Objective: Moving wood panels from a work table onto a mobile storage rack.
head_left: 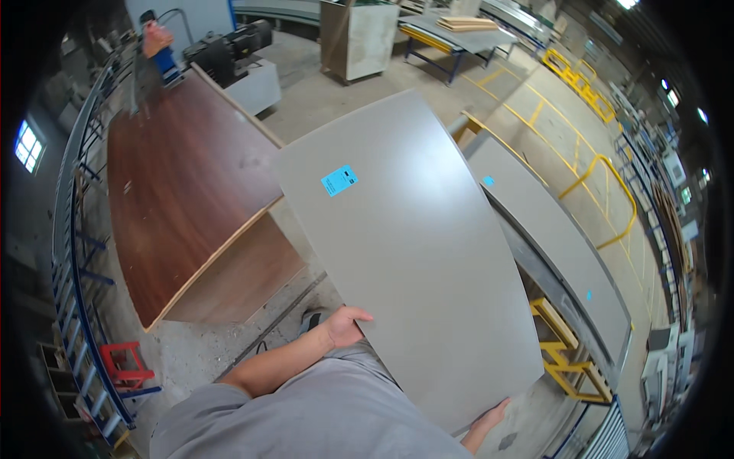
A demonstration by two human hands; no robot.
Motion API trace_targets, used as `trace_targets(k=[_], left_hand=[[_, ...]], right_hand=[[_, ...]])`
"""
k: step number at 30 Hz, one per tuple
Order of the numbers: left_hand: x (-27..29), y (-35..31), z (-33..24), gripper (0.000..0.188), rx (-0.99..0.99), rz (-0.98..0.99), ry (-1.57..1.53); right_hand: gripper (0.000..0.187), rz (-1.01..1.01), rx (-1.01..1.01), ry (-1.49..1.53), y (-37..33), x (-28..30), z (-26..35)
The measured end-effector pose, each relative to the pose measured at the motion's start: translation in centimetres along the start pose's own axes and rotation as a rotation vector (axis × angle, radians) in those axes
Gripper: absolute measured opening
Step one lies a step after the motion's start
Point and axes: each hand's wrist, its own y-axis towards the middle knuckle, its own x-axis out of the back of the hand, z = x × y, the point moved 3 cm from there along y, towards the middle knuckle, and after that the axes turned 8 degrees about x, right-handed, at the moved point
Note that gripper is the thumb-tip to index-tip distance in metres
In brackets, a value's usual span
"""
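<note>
A large flat grey panel (pixel 428 252) with a blue label (pixel 339 180) spans the middle of the view, tilted and held clear of the floor. My left hand (pixel 345 325) grips its left edge, the thumb on top and the other fingers hidden beneath. At the near right corner, my right hand (pixel 489 419) holds the panel's edge, with part of that hand covered by the board. To the right, another grey panel (pixel 550 237) with small blue labels rests on a yellow-framed support (pixel 566 344).
On the left stands a bench with a brown wood-grain top (pixel 191 183). Behind it are a dark motor (pixel 229 50) and a roller conveyor (pixel 76 359) curving along the side. A red stool (pixel 126 366) sits on the floor. Yellow rails (pixel 612 183) rise at the right.
</note>
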Motion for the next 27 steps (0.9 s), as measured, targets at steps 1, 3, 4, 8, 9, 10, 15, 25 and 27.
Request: trace_targets(k=[1, 3, 4, 8, 9, 10, 15, 25, 27], left_hand=[[-0.5, 1.7, 0.3, 0.052, 0.028, 0.003, 0.008], [-1.4, 5.2, 0.8, 0.054, 0.067, -0.047, 0.023], [-1.9, 7.0, 0.8, 0.054, 0.109, -0.036, 0.038], [-3.0, 14.4, 0.3, 0.054, 0.186, -0.055, -0.028], [-3.2, 16.7, 0.1, 0.052, 0.143, -0.091, -0.043], [-3.5, 19.3, 0.0, 0.052, 0.171, -0.080, -0.033], [-5.2, 31.9, -1.2, 0.054, 0.281, -0.066, -0.134], [-11.2, 53.4, -5.1, 0.058, 0.372, -0.123, -0.159], [-11.5, 56.6, -5.1, 0.056, 0.381, -0.138, -0.260]], right_hand=[[0.067, -0.028, 0.000, 0.022, 0.8, 0.7, 0.1], [0.066, -0.096, -0.004, 0.052, 2.6, 1.7, 0.4], [0.066, -0.110, -0.018, 0.026, 3.6, 2.2, 0.5], [0.068, -0.147, -0.037, -0.080, 7.7, 2.7, 1.7], [0.068, -0.180, -0.038, -0.074, 8.8, 2.7, 2.3], [0.067, -0.185, -0.019, -0.066, 10.0, 2.3, 3.0], [0.062, -0.256, 0.033, -0.098, 16.9, 0.0, 7.4], [0.061, -0.366, -0.006, -0.427, 34.6, -4.3, 15.7], [0.061, -0.354, 0.034, -0.442, 38.7, -6.2, 16.9]])
